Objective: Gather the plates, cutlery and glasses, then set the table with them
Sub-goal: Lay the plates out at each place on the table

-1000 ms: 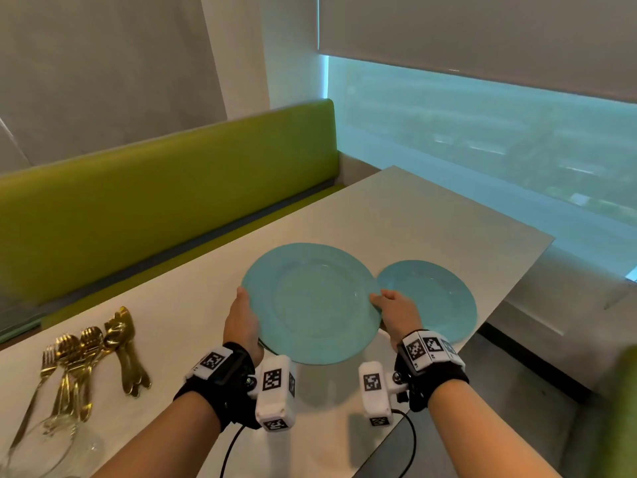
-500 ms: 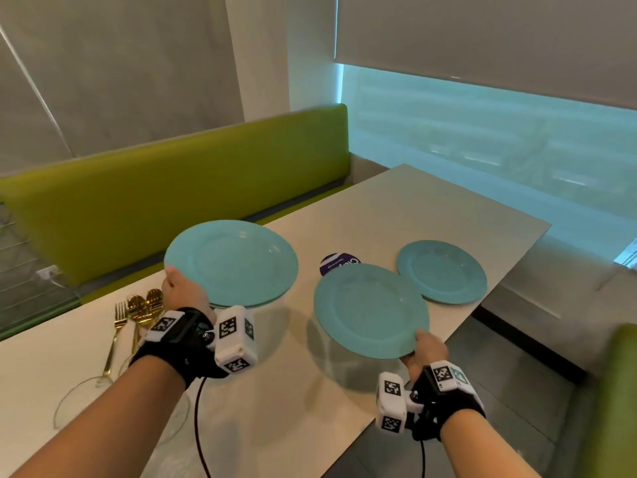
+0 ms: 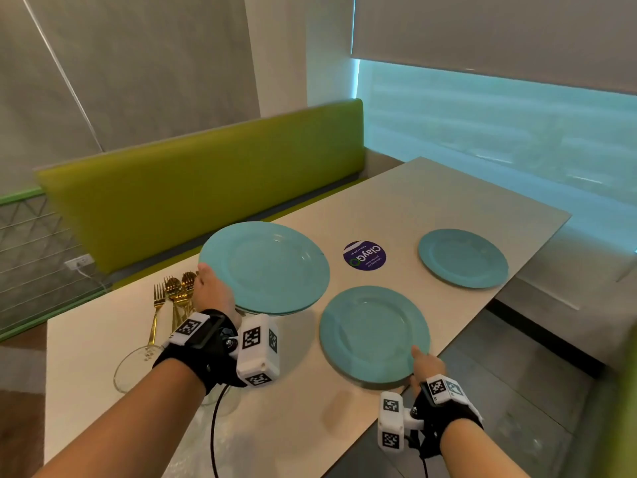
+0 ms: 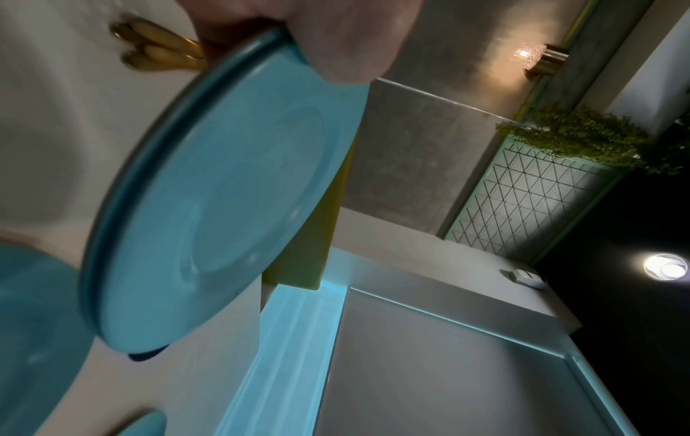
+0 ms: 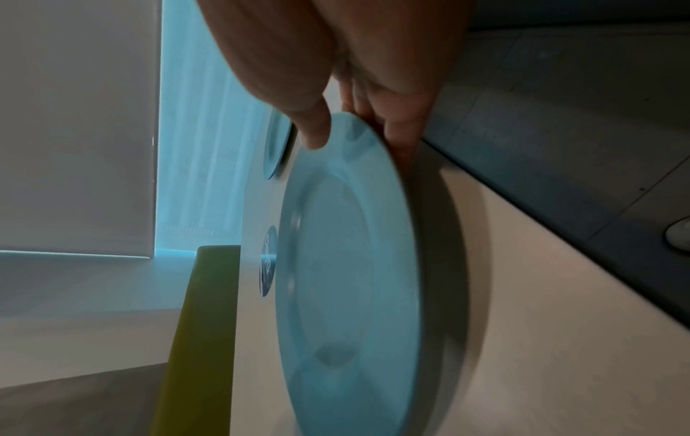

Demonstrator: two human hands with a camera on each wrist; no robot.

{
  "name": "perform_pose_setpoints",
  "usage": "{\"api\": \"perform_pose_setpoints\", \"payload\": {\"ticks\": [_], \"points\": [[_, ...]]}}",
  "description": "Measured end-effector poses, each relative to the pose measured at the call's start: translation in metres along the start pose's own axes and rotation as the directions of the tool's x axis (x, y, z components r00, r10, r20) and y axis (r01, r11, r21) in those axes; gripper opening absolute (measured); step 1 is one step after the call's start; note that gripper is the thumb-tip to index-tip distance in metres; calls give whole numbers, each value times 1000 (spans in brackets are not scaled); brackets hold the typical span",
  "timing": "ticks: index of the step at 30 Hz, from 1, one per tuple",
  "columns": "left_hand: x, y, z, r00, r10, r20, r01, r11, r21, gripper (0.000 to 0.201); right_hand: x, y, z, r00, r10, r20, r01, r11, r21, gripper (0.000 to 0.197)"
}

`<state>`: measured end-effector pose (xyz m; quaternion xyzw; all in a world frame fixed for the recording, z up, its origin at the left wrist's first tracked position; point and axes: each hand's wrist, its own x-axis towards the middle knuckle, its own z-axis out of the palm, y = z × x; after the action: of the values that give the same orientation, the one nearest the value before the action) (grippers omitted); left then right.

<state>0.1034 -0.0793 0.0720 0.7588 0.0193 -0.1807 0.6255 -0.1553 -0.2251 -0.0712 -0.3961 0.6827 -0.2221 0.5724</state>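
Your right hand [image 3: 426, 367] pinches the near rim of one plate [image 3: 374, 334], thumb on top and fingers beneath; a second ago both hands held a single stack over the table's middle, and now that plate has split off and come down at the near right edge, low over the table [image 3: 448, 198] or just touching, I cannot tell which; your left hand [image 3: 213, 294] grips the stack [image 3: 265, 267], at least two plates by the doubled rim in the wrist view, thumb over the edge, and it has swung left and up, clear of the surface; a purple sticker [image 3: 364, 256] that the stack had covered now shows between them; a third plate [image 3: 463, 257] lies flat at the far right; gold cutlery [image 3: 172, 298] and a glass [image 3: 138, 367] wait at the left, untouched; so, as I read it, two places have plates, and the stack wants setting down along the bench side next.
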Motion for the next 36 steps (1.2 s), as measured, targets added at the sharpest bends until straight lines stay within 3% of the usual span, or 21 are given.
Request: {"api": "perform_pose_setpoints", "payload": {"ticks": [9, 14, 16, 18, 19, 23, 29, 36], "points": [[0, -4, 2, 995, -83, 50, 91, 979, -184, 56, -6, -9, -1, 997, 33, 65, -26, 994, -109, 51], [3, -5, 7, 985, -131, 113, 157, 949, -272, 58, -21, -43, 0, 991, -96, 95, 118, 957, -264, 53], [5, -3, 12, 975, -144, 168, 185, 946, -264, 61, -17, -60, 8, 974, -144, 172, 175, 967, -183, 49], [7, 1, 16, 968, -147, 202, 198, 945, -261, 60, -25, -83, 19, 947, -210, 243, 230, 972, -55, 17], [5, 3, 19, 965, -148, 218, 204, 943, -262, 59, -32, -94, 24, 929, -238, 283, 253, 967, -15, 10], [5, 9, 35, 960, -138, 244, 198, 950, -241, 63, -48, -131, 40, 878, -303, 371, 293, 952, 85, 19], [30, 14, 75, 964, -138, 225, 191, 953, -234, 65, -17, -164, 54, 884, -343, 317, 334, 939, 84, 18], [48, 43, 128, 953, -191, 236, 262, 911, -317, 57, 43, -209, 64, 898, -287, 334, 268, 958, 103, 18]]}}
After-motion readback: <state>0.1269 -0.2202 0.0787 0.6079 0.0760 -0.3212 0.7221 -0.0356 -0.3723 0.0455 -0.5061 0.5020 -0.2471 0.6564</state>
